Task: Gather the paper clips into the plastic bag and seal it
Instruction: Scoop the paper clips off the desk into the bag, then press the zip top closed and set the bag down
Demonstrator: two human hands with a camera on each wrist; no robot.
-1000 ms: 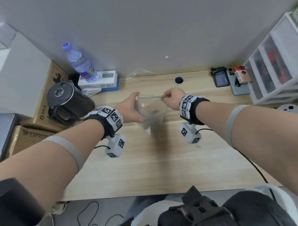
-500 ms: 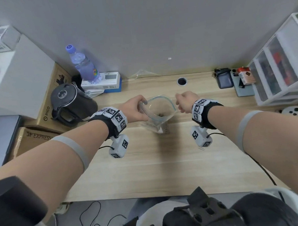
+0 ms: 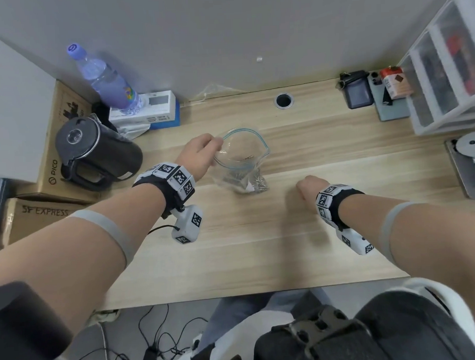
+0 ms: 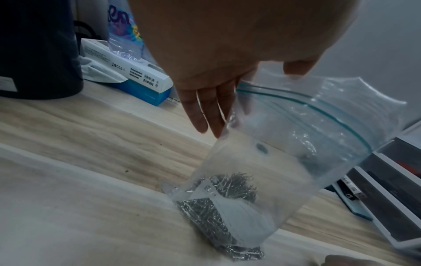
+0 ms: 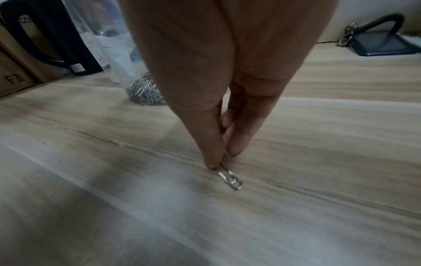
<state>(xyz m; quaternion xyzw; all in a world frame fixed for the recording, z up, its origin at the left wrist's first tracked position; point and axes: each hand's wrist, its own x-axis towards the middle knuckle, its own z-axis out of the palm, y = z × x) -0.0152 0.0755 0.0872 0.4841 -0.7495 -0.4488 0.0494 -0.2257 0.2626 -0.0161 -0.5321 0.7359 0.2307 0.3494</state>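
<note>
— While the left hand (image 3: pixel 200 157) grips the open bag (image 4: pixel 284 153) upright mid-table (image 3: pixel 261 247), where are the clips (image 4: pixel 218 212)?
— Heaped inside. Right hand (image 3: pixel 309 189) pinches one loose clip (image 5: pixel 230 178) lying nearer the table's front edge.

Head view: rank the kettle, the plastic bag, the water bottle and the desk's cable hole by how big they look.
1. kettle, largest
2. plastic bag and water bottle: look alike in size, and the wide lens stretches the bottle, so unranked
3. cable hole, smallest
</note>
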